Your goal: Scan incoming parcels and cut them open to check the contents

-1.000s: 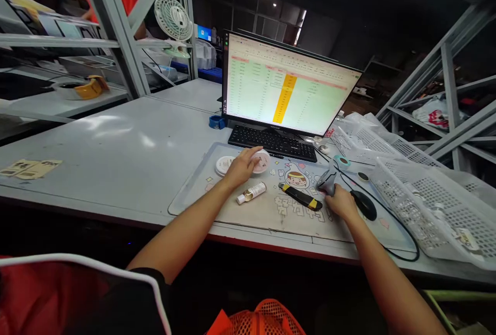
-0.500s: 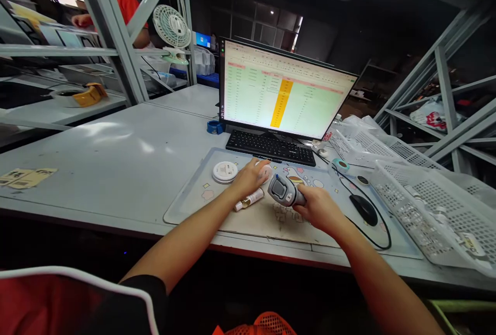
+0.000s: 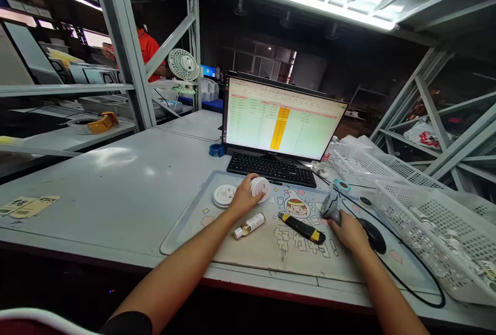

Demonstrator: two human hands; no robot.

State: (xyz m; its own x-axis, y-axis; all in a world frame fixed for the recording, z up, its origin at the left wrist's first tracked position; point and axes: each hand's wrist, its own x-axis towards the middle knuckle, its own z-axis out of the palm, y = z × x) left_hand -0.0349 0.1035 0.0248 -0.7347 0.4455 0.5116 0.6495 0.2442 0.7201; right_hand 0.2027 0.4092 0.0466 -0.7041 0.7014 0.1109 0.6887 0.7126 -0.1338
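Observation:
My left hand (image 3: 246, 198) is closed around a round white jar (image 3: 260, 188), its flat labelled face towards me. Beside it on the desk mat lies a second round white jar (image 3: 223, 196). A small bottle of amber liquid with a white cap (image 3: 250, 225) rests on its side below my left hand. My right hand (image 3: 351, 229) grips the handle of a grey barcode scanner (image 3: 331, 207), down at the right side of the mat by the black mouse (image 3: 372, 235). Between my hands lies a black and yellow utility knife (image 3: 302, 227).
A monitor (image 3: 284, 118) showing a spreadsheet stands behind a black keyboard (image 3: 271, 168). White perforated baskets (image 3: 430, 237) with small items line the right side. A black cable loops around the mouse. A fan (image 3: 183, 64) and a person in red (image 3: 148, 48) are at the back left.
My right hand has moved the scanner right, from beside the left hand towards the mouse, uncovering the utility knife. My left hand has tilted the white jar up. The camera view has tipped upward.

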